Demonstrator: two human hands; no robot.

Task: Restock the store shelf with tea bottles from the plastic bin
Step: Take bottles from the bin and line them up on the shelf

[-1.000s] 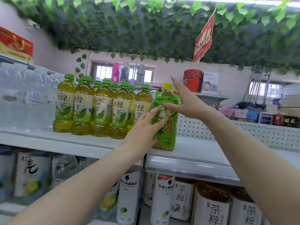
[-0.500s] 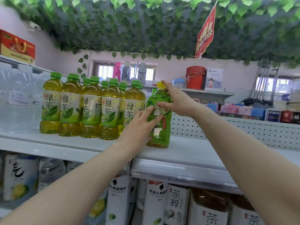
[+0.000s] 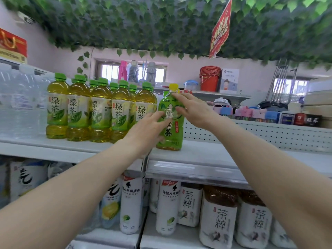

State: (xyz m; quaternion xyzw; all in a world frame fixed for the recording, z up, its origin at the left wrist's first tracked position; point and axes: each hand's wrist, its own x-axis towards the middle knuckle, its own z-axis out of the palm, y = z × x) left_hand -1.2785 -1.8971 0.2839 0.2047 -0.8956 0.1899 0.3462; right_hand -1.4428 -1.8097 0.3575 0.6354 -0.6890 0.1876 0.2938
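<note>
A green tea bottle point(image 3: 175, 135) with a yellow cap stands upright on the upper white shelf point(image 3: 197, 155), right beside a row of green-capped tea bottles point(image 3: 100, 112). My left hand point(image 3: 145, 130) lies against the bottle's front left side with its fingers stretched across the label. From the right, my right hand point(image 3: 195, 110) touches the bottle's shoulder and neck with straight, spread fingers. The plastic bin is out of view.
Clear water bottles point(image 3: 19, 105) fill the shelf's left end. A perforated back panel point(image 3: 251, 133) runs behind the bare right part of the shelf. The lower shelf holds white-labelled drink bottles point(image 3: 217, 218). Fake ivy and a red sign point(image 3: 220, 31) hang overhead.
My right hand's fingers have come down from spread in the air onto the bottle's neck. The bottle stays upright beside the row, and my left hand keeps touching its front.
</note>
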